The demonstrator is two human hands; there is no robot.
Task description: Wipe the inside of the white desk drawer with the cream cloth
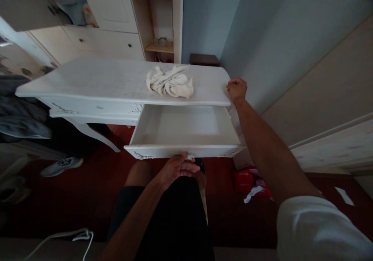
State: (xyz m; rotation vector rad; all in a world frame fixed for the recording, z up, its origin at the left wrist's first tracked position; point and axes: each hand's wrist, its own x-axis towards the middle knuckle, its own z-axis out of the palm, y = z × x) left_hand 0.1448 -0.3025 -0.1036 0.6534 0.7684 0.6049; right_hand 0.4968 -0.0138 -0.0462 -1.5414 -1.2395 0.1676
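A white drawer (186, 151) with carved trim is pulled out of a white desk (105, 74) toward me. Its inside shows a bare white bottom. My left hand (178, 168) is at the middle of the drawer front, thumb and fingers closed about a small pale knob (190, 157). At the desk's right end, my right hand (237, 89) is curled into a fist against the edge of the top, and nothing shows in it. A crumpled cream cloth (170, 81) lies on the desktop above the drawer, apart from both hands.
A white cabinet (107, 43) with shelves stands behind the desk. The wall (271, 51) is close on the right. On the dark red floor are a grey shoe (62, 166), a red bag (244, 180) and a white cable (67, 234). Dark clothing (21, 109) hangs at left.
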